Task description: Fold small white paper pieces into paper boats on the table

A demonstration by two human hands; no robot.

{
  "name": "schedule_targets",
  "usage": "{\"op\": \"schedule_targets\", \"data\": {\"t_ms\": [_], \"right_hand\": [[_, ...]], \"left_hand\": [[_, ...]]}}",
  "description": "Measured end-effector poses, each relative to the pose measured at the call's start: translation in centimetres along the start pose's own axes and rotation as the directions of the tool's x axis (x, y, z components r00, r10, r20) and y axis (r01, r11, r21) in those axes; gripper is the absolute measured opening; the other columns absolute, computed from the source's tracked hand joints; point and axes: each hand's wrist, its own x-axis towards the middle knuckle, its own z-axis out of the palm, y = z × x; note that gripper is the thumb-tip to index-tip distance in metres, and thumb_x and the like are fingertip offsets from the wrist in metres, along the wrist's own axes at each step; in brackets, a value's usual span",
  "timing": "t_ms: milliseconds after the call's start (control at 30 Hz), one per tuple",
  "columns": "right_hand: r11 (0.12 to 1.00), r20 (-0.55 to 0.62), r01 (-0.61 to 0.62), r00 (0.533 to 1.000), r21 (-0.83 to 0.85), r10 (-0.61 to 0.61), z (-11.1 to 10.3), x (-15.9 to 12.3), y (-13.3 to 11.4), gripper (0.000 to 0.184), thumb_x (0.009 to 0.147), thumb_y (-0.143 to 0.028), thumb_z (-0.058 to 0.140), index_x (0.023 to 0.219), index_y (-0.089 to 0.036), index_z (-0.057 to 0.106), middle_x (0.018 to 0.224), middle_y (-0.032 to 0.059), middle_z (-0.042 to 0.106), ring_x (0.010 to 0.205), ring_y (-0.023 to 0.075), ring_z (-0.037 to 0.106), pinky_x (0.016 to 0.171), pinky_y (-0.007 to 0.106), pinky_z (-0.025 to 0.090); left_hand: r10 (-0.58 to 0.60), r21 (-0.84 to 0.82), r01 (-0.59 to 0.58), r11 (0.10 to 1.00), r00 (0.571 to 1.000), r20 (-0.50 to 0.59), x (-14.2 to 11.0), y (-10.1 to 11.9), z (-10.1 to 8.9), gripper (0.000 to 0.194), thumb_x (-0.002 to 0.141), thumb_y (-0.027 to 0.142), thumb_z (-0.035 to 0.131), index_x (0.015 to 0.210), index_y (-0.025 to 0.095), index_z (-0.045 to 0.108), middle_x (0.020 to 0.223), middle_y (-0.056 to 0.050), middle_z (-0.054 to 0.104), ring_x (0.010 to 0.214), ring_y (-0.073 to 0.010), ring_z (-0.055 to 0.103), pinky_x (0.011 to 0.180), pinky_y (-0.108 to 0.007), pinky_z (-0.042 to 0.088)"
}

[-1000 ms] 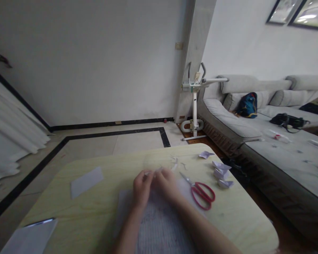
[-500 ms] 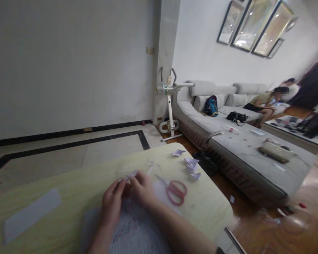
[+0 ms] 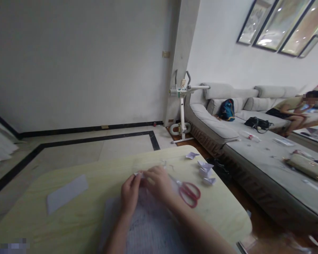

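Both hands meet over the middle of a pale wooden table [image 3: 100,169]. My left hand [image 3: 130,193] and my right hand [image 3: 157,181] pinch a small folded piece of white paper [image 3: 138,174] between their fingertips. Under my forearms lies a larger sheet of paper [image 3: 151,229]. Red-handled scissors [image 3: 188,191] lie shut on the table just right of my right hand.
A white paper strip [image 3: 66,193] lies at the table's left. Several small folded paper pieces [image 3: 205,171] sit near the far right corner. Beyond stand an exercise bike [image 3: 181,106] and a grey sofa [image 3: 254,148] with bags; a person [image 3: 299,109] sits at its far end.
The head camera swung right and then partly back left. Both hands stayed together on the small paper piece at the table's middle.
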Motion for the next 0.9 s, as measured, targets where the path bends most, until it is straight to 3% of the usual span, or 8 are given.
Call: {"op": "schedule_targets", "data": {"t_ms": [200,333,433,500,733,900], "right_hand": [[0.970,0.009,-0.148,0.989,0.192,0.149,0.6,-0.4,0.8,0.023,0.082,-0.024,0.064,0.105,-0.023,0.070,0.091,0.0049,0.068,0.084,0.0179,0.058,0.079,0.030,0.044],[0.862,0.172,-0.328,0.944,0.386,0.282,0.3,-0.4,1.6,0.022,0.082,-0.036,0.063,0.093,-0.019,0.072,0.082,0.0036,0.069,0.074,0.0160,0.061,0.067,0.025,0.046],[0.756,0.315,-0.403,0.910,0.516,0.270,-0.7,-0.3,1.8,0.026,0.082,-0.039,0.062,0.087,-0.016,0.072,0.079,0.0035,0.070,0.075,0.0171,0.063,0.068,0.026,0.047],[0.716,0.348,-0.428,0.898,0.552,0.269,-1.3,-0.2,1.5,0.026,0.082,-0.039,0.061,0.086,-0.016,0.072,0.080,0.0035,0.070,0.075,0.0171,0.063,0.068,0.026,0.047],[0.678,0.370,-0.489,0.869,0.549,0.327,-2.1,-0.2,1.3,0.018,0.078,-0.031,0.066,0.080,-0.014,0.071,0.074,0.0029,0.069,0.071,0.0157,0.062,0.067,0.024,0.047],[0.646,0.395,-0.486,0.870,0.589,0.295,-2.0,-0.4,2.1,0.019,0.078,-0.032,0.066,0.082,-0.014,0.071,0.074,0.0020,0.068,0.069,0.0143,0.061,0.065,0.023,0.046]], "left_hand": [[0.031,0.021,-0.033,0.999,0.996,0.083,0.0,-0.4,0.0,0.031,0.076,0.041,0.060,0.088,0.013,0.069,0.083,-0.006,0.072,0.079,-0.0217,0.066,0.069,-0.027,0.051],[0.021,0.047,-0.026,0.999,0.994,0.111,-0.1,-0.5,0.0,0.030,0.075,0.041,0.062,0.085,0.014,0.069,0.080,-0.005,0.072,0.077,-0.0208,0.066,0.067,-0.025,0.050],[0.006,0.062,-0.015,0.998,0.990,0.143,-0.2,-0.5,0.0,0.029,0.076,0.041,0.062,0.081,0.015,0.069,0.077,-0.004,0.072,0.075,-0.0201,0.065,0.066,-0.024,0.050],[0.003,0.068,-0.015,0.998,0.986,0.167,-0.3,-0.7,0.0,0.029,0.076,0.042,0.062,0.083,0.015,0.070,0.078,-0.004,0.071,0.075,-0.0199,0.065,0.066,-0.024,0.049],[0.053,0.137,-0.082,0.987,0.978,0.203,-0.3,-1.0,-0.1,0.029,0.079,0.042,0.059,0.084,0.016,0.069,0.078,-0.003,0.070,0.074,-0.0184,0.064,0.062,-0.022,0.047],[0.064,0.180,-0.107,0.978,0.972,0.227,-0.6,-0.7,-0.1,0.030,0.082,0.043,0.056,0.084,0.016,0.068,0.074,-0.002,0.068,0.071,-0.0171,0.062,0.061,-0.021,0.045]]}}
